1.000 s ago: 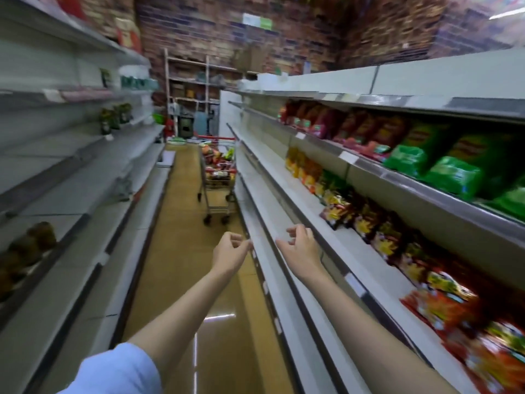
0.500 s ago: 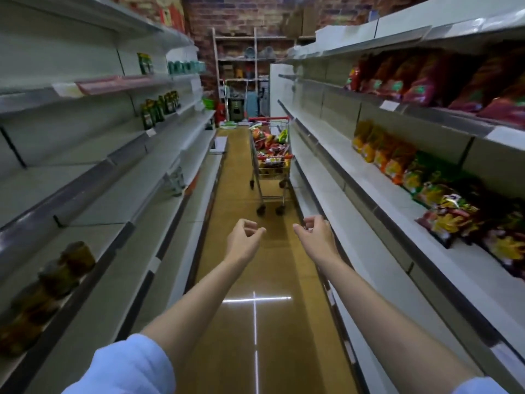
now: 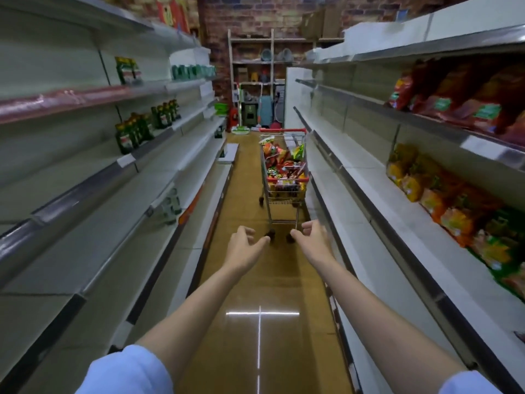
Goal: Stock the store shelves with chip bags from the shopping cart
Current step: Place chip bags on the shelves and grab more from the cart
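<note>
Both arms reach forward, left hand point(image 3: 245, 243) and right hand point(image 3: 312, 236) loosely curled, empty.

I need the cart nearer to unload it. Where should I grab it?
Likely the red handle bar at the near end of the cart, approached head-on: it runs crosswise facing you, and both the left hand and right hand are empty.

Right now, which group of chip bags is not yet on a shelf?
The chip bags piled in the shopping cart in the aisle ahead; the other groups already sit on the right-hand shelves.
</note>
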Demonstrator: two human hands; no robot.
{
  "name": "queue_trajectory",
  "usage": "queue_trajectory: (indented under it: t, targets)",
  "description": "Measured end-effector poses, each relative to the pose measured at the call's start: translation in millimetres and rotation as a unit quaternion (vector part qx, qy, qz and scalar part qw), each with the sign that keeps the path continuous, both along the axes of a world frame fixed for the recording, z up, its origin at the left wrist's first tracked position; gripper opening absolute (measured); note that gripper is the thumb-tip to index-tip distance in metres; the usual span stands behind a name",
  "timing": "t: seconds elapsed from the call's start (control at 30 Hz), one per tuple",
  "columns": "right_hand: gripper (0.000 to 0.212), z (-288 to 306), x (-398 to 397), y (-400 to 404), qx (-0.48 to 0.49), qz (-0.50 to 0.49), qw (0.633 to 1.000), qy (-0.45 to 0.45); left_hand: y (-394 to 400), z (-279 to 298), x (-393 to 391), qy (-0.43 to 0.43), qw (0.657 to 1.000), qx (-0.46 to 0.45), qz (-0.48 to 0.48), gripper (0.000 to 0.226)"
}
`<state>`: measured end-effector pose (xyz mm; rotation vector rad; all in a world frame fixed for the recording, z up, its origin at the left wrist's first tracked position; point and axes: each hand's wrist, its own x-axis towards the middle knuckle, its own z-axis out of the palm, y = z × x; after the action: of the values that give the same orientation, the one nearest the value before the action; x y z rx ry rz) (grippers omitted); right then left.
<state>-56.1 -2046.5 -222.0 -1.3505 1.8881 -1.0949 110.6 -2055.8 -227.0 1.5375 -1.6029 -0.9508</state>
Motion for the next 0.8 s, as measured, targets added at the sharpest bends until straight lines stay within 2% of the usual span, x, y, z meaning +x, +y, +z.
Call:
queue_trajectory:
  t: [0.17, 0.37, 0.5, 0.63, 0.8]
  targets:
    - [0.039, -13, 18, -127, 0.007, 0.014, 0.999, 0.028, -131, -11, 23, -0.023, 1.0, -0.005, -0.009, 0.056]
    - [0.037, 11, 25, -295, -0.008, -0.009, 0.997, 0.072, -303, 16, 42, -0.015, 0.999, -0.032, -0.038, 0.058]
    - [0.038, 17, 24, -374, -0.007, -0.012, 0.996, 0.093, -391, 27, 44, -0.002, 0.999, -0.03, -0.042, 0.057]
    - [0.039, 0, 16, -446, 0.016, -0.019, 0.996, 0.085, -466, 5, 30, -0.006, 0.999, 0.004, -0.045, 0.053]
    - [0.039, -28, 0, -549, 0.037, -0.024, 0.999, 0.018, -561, -27, 2, -0.023, 0.997, 0.043, -0.057, 0.054]
